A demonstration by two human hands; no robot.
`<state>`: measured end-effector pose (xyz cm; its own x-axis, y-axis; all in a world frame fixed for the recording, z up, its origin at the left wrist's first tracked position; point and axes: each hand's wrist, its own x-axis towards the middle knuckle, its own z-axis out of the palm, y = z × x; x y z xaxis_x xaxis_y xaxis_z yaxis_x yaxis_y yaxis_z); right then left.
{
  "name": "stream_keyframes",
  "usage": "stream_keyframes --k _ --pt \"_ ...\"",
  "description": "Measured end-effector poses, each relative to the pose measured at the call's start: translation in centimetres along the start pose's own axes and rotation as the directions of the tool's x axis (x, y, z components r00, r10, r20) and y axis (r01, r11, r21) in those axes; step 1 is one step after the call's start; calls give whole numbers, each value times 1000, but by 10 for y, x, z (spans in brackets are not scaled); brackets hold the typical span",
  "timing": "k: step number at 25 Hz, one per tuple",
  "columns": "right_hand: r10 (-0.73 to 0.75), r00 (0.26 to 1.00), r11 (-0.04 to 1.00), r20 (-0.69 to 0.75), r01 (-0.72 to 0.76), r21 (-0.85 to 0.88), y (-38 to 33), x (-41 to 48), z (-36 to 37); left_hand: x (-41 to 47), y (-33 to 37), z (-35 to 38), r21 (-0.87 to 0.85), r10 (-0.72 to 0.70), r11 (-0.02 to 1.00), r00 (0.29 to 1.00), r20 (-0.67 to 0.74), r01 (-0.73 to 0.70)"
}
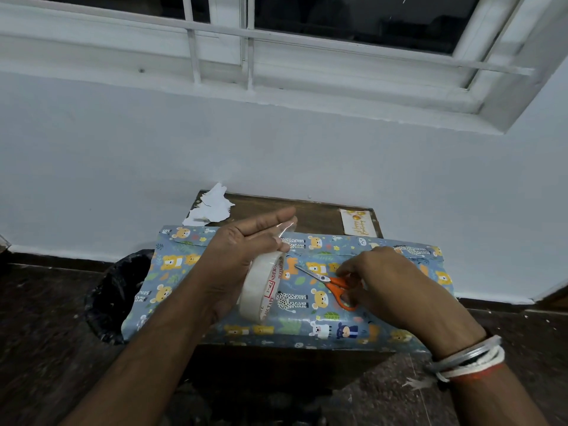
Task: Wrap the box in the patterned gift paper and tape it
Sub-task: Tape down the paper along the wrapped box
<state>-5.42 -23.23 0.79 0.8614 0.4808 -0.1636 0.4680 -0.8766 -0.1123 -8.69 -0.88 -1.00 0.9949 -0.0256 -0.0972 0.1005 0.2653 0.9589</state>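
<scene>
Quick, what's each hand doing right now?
Left hand: holds the tape roll.
Right hand: grips the orange scissors.

Worn on the head, wide-angle, looking forward and down. Close over the wrapped box (307, 321) on the small wooden tabletop (319, 215) at lower centre, facing a white wall (276, 149); barred window (353, 26) tilted across the top edge, dark floor (46, 318) at both sides.

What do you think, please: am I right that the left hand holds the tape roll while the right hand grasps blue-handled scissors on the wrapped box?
Not quite: the scissors have orange handles, not blue, as the head view shows. The rest is right.
</scene>
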Motion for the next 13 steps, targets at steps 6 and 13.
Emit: stream_keyframes --k 6,13 --pt "30 985 999 -168 -32 -13 4 -3 5 3 -1 -4 6 -49 999 999 14 49" --pt "55 956 789 -288 135 600 5 0 7 4 -2 -5 44 -42 998 999 27 41"
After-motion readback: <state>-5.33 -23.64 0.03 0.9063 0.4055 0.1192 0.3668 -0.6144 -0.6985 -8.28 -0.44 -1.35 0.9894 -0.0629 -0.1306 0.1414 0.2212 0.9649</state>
